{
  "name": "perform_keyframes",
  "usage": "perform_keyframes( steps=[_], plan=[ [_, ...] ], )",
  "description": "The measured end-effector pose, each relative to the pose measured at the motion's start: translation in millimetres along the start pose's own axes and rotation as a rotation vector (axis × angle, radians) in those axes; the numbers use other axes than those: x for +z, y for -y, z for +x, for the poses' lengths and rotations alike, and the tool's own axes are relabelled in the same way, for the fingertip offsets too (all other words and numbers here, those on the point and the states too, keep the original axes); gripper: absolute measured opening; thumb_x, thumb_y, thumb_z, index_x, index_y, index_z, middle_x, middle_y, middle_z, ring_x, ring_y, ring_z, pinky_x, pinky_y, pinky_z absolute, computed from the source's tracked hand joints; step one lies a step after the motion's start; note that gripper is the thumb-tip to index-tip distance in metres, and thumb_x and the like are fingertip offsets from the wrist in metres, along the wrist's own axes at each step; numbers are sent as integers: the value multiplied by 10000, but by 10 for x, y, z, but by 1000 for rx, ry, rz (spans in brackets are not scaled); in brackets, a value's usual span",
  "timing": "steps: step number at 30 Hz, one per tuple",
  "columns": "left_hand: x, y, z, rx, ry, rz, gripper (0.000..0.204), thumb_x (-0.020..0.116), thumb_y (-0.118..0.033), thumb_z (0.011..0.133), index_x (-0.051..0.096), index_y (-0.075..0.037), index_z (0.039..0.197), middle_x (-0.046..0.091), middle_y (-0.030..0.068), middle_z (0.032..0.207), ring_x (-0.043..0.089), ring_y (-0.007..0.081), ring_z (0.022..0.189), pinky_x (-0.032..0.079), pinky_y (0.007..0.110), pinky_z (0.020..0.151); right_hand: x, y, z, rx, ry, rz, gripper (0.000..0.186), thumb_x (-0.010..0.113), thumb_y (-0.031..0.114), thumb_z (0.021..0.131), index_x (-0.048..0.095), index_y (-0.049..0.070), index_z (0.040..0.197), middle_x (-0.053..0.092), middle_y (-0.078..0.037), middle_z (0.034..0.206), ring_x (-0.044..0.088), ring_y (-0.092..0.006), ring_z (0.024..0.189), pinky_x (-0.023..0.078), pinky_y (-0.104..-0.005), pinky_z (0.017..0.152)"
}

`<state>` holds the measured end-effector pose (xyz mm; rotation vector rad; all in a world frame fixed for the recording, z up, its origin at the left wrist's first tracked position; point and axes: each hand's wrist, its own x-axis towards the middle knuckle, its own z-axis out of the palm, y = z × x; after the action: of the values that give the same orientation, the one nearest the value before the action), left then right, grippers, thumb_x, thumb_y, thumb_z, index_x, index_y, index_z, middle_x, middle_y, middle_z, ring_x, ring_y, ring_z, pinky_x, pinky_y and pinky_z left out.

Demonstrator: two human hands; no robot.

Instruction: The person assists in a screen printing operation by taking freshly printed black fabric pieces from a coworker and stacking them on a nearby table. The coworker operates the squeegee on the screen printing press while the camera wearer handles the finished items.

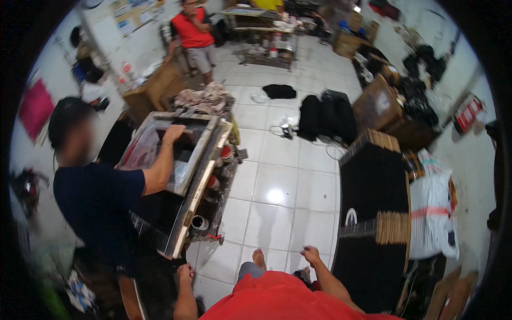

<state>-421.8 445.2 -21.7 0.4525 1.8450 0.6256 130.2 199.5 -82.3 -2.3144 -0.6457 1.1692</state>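
At the lower left, my left hand has its fingers curled near the end of the printing table; I cannot make out whether anything is in it. My right hand hangs loosely with fingers slightly apart and empty, beside a long stack of black printed-fabric boards. To my left, a co-worker in a dark T-shirt and cap has a hand on a squeegee inside the screen frame on the table. Paint pots sit on a shelf along the table's side.
Black bundles and a dark cloth lie on the tiled floor. Cardboard boxes and a white sack line the right wall. Another person in red stands at the back near a second table.
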Motion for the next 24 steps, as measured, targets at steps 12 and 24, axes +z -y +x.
perform_keyframes(
  steps=[12,24],
  plan=[
    [813,67,-44,-147,280,464,139,603,-195,817,552,-73,858,555,50,676,529,150,556,392,278,453,94,-451,-645,188,82,-255,386,546,336,753,676,21,933,642,-192,974,615,-327,935,489,-368,826],
    [-86,-688,373,33,-307,-560,409,660,-174,728,558,22,1072,506,183,1161,496,305,1059,406,372,818,307,379,-257,89,103,-156,401,664,254,657,660,-7,962,664,-172,910,640,-283,862,498,-354,789]
  ],
)
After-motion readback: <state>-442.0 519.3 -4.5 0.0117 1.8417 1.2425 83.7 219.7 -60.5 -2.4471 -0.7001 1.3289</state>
